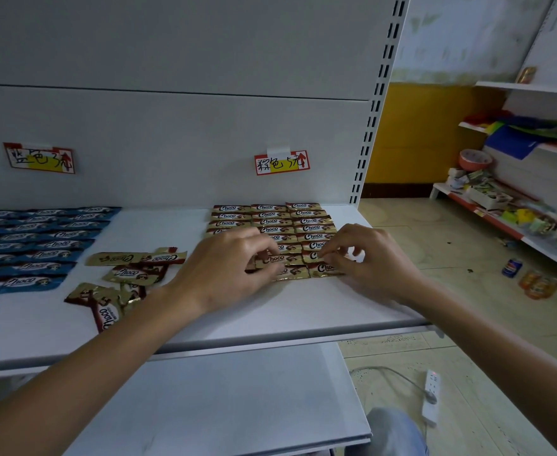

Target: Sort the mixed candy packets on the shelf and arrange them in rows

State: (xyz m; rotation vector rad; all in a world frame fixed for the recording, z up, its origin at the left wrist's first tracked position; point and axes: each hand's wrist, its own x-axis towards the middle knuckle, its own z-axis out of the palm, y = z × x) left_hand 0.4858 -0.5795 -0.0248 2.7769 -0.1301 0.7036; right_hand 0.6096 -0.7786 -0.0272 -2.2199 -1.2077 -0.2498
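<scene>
Two hands work the near edge of the shelf [270,311]. My left hand [227,268] pinches the front middle packet [282,259]; my right hand [369,258], at its 3 o'clock, pinches the front right packet [319,268]. Both packets lie flat, closing the brown grid [270,222] that runs toward 12 o'clock. Loose brown packets [129,274] lie at 9 o'clock, blue rows [33,241] beyond them. I judge the foil wrappers light, thin and slippery, easily nudged askew: best pinched by the crimped end seams, then slid, not lifted.
</scene>
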